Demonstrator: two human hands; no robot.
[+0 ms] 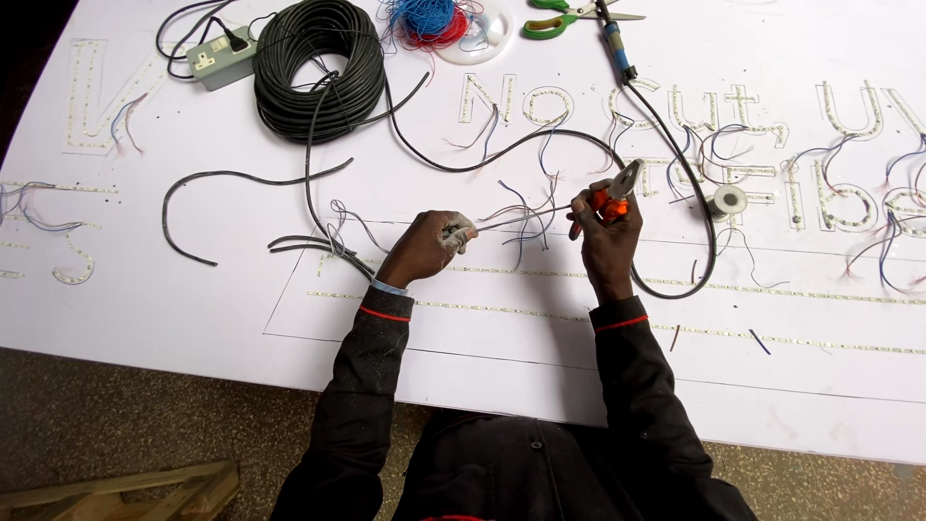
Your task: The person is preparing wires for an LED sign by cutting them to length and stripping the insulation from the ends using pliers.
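Hands: left (431, 246) pinches one thin wire (521, 217) | right (606, 227) grips one orange-handled pliers (617, 189) | one black cable coil (318, 68)

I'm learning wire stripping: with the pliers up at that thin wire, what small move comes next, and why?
Probably close the pliers on the wire and pull toward its end: the left hand holds it taut, and the right hand has the jaws open by it.

Cut-off scissors (569, 13), hidden wire (511, 220) end
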